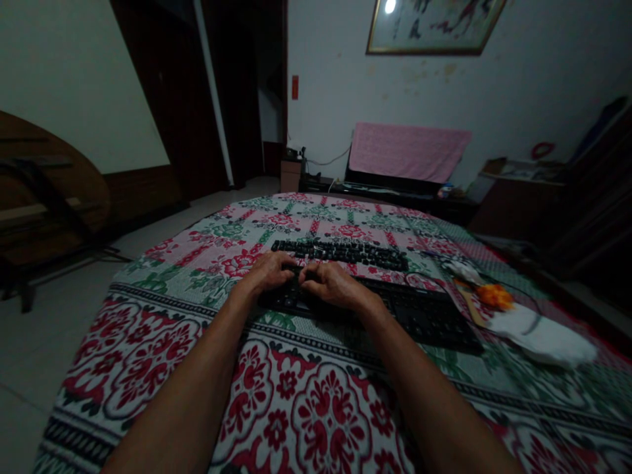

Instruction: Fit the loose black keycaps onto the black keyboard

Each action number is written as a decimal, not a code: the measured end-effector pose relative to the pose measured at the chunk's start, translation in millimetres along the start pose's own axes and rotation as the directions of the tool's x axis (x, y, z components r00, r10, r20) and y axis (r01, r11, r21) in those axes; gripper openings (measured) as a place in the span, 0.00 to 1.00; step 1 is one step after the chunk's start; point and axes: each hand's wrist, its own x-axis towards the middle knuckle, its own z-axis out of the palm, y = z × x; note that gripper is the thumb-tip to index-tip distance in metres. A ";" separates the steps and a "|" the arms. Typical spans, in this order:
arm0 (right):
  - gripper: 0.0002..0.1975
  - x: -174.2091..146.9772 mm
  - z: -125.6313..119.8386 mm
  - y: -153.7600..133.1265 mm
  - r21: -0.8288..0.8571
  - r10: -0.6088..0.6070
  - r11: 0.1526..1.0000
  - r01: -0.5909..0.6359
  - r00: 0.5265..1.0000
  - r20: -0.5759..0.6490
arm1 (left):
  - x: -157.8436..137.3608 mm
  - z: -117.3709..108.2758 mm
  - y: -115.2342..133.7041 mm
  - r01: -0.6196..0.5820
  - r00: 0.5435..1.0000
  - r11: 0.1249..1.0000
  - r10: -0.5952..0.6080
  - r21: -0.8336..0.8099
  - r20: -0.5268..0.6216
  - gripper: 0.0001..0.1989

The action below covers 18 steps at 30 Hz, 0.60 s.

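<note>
A black keyboard (pixel 434 319) lies slantwise on the patterned cloth, its left part beneath my hands. My left hand (pixel 273 270) is closed at its far left edge, fingers bent over the edge and thumb near the keys. Close beside it, my right hand (pixel 330 284) is over the keyboard, thumb and curled fingers drawn together. Anything small between those right fingertips is hidden or too dark to make out. Just behind the keyboard, many loose black keycaps (pixel 365 254) are laid out in a long band.
A red, green and white cloth (pixel 316 408) covers the table. Right of the keyboard lie an orange item (pixel 495 297), a white cloth or bag (pixel 543 336) and a thin dark cable. A round wooden tabletop (pixel 49 174) leans at left; a pink towel (pixel 409 150) hangs at the back.
</note>
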 end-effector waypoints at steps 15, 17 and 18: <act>0.06 -2.6 -5.9 2.8 0.013 -0.018 1.000 0.019 0.997 -0.074 | -10.2 -10.4 8.9 -0.134 0.915 0.983 0.171 -0.124 0.365 0.28; 0.06 -2.2 -4.2 2.3 0.032 -0.021 0.999 0.023 0.998 -0.057 | -10.6 -12.2 9.8 -0.155 0.907 0.982 0.183 -0.103 0.379 0.26; 0.06 -1.9 -3.2 2.4 0.036 -0.024 0.999 0.026 0.999 -0.048 | -11.0 -12.9 10.4 -0.153 0.905 0.984 0.176 -0.087 0.387 0.26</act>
